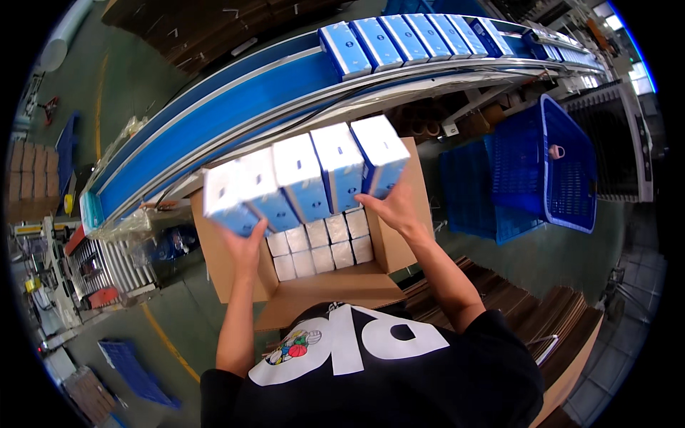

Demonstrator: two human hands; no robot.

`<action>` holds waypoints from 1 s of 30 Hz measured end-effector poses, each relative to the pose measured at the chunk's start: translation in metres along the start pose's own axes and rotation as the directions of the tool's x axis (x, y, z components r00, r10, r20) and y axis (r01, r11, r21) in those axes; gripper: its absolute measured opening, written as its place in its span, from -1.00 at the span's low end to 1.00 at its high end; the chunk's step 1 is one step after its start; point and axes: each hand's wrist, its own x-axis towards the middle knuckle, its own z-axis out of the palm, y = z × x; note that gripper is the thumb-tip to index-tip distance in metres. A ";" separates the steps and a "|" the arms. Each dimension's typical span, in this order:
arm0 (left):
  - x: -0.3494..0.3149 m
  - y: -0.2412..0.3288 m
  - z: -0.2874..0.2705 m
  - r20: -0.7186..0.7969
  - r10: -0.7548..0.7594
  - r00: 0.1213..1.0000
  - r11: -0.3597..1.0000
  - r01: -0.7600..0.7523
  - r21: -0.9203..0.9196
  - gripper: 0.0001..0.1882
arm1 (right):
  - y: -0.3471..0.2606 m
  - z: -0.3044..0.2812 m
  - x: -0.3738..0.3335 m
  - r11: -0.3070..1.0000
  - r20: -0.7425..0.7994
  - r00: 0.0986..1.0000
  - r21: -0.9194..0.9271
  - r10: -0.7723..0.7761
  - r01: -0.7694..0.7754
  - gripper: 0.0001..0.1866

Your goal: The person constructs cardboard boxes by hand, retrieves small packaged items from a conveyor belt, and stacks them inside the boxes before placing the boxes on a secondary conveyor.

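Observation:
A row of several blue-and-white tissue packs (301, 178) is squeezed between my two hands over an open cardboard carton (332, 289). My left hand (246, 246) presses on the row's left end, its thumb on the near face. At the other end, my right hand (394, 212) grips the last pack, thumb also in front. The row tilts, with its white tops facing up, and its left end looks blurred. Inside the carton, white-ended packs (320, 246) lie in neat rows. The held packs hide the far part of the carton.
Beyond the carton runs a blue conveyor belt (235, 100), carrying more tissue packs (407, 41) at its right part. Blue plastic baskets (528, 167) stand to the right. Stacked flat cardboard (528, 303) lies near my right elbow. A roller conveyor (118, 267) is at left.

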 end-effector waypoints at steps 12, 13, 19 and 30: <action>0.023 -0.106 0.046 0.444 -0.473 0.761 0.462 -0.215 0.860 -0.18 | 0.065 0.101 0.005 0.866 0.341 0.908 -0.499 0.243 -0.044 -0.17; 0.025 -0.112 0.045 0.453 -0.460 0.764 0.480 -0.216 0.851 -0.20 | 0.065 0.105 0.001 0.868 0.293 0.931 -0.495 0.216 -0.045 -0.16; 0.032 -0.078 0.056 0.450 -0.627 0.636 0.356 -0.280 0.892 -0.15 | 0.077 0.124 0.009 0.738 0.164 0.831 -0.572 0.531 -0.358 -0.14; 0.037 -0.074 0.043 0.582 -0.712 0.392 0.291 -0.591 0.753 0.24 | 0.082 0.129 0.023 0.870 0.136 0.905 -0.365 0.402 -0.332 0.02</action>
